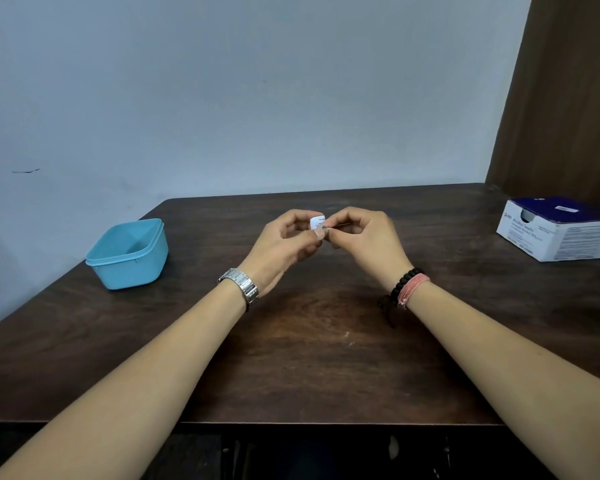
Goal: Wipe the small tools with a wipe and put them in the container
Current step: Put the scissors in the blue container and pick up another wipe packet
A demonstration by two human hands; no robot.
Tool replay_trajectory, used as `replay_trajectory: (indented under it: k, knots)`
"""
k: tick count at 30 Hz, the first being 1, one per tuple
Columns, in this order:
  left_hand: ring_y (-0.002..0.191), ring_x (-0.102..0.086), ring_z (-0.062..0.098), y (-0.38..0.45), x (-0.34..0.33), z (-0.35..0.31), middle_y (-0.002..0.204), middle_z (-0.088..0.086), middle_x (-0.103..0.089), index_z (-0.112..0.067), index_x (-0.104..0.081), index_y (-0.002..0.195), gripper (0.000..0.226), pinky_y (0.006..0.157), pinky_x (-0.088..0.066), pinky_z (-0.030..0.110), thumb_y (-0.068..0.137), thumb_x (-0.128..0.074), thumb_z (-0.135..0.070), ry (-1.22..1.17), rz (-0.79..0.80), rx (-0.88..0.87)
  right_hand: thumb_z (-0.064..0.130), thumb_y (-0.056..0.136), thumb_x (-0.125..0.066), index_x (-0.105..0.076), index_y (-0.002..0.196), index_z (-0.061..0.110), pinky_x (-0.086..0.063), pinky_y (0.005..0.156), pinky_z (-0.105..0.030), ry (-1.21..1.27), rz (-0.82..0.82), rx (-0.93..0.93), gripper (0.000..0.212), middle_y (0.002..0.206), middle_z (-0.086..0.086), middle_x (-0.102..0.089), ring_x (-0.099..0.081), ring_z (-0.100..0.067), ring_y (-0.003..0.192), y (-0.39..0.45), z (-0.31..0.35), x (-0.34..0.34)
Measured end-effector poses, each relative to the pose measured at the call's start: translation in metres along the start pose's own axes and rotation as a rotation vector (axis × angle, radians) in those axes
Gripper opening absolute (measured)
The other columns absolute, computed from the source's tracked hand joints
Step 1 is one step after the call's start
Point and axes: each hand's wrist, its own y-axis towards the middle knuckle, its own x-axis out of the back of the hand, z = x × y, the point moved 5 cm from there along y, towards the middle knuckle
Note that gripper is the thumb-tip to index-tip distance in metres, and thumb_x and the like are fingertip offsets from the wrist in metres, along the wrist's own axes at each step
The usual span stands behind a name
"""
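Both hands meet above the middle of the dark wooden table [312,341]. My left hand [284,244], with a metal watch at the wrist, pinches a small white wipe packet [316,221] between thumb and fingers. My right hand [368,237], with bead and pink thread bracelets at the wrist, pinches the same packet's right edge; a thin pale piece shows between its fingertips, too small to identify. A light blue plastic container [129,254] stands open on the table to the left and looks empty. No small tools are visible.
A white and dark blue box of alcohol swabs [558,230] sits at the table's right edge. A pale wall runs behind the table and a brown curtain [565,98] hangs at the right. The table's front edge lies near my elbows.
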Motion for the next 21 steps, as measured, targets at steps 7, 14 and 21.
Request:
replay_trajectory:
  k: [7, 14, 21]
  knots:
    - [0.082, -0.065, 0.009, -0.001, 0.003, -0.008, 0.094, 0.002, -0.074, -0.021, -0.074, 0.092, 0.011, 0.073, -0.052, 0.021, 0.083, -0.074, -0.015, 0.229, -0.098, -0.184, 0.01, 0.078, -0.078, -0.068, 0.08, 0.017, -0.056, 0.064, -0.027, 0.164, 0.03, -0.081, 0.013, 0.085, -0.005, -0.075, -0.068, -0.012, 0.073, 0.001, -0.007, -0.004]
    - [0.079, -0.07, 0.013, -0.001, 0.008, -0.01, 0.082, 0.001, -0.074, -0.024, -0.074, 0.088, 0.015, 0.073, -0.055, 0.024, 0.081, -0.076, -0.012, 0.291, -0.167, -0.213, 0.007, 0.081, -0.076, -0.071, 0.098, 0.005, -0.057, 0.066, -0.025, 0.202, 0.087, -0.121, 0.018, 0.095, -0.015, -0.074, -0.067, -0.015, 0.08, 0.001, -0.009, -0.006]
    - [0.081, -0.07, 0.011, -0.002, 0.008, -0.019, 0.078, -0.012, -0.07, -0.035, -0.066, 0.083, 0.025, 0.074, -0.058, 0.026, 0.076, -0.081, -0.015, 0.466, -0.184, -0.299, 0.009, 0.079, -0.078, -0.069, 0.079, 0.012, -0.053, 0.06, -0.023, 0.185, 0.077, -0.11, 0.01, 0.081, -0.002, -0.075, -0.066, -0.012, 0.071, 0.001, -0.006, -0.002]
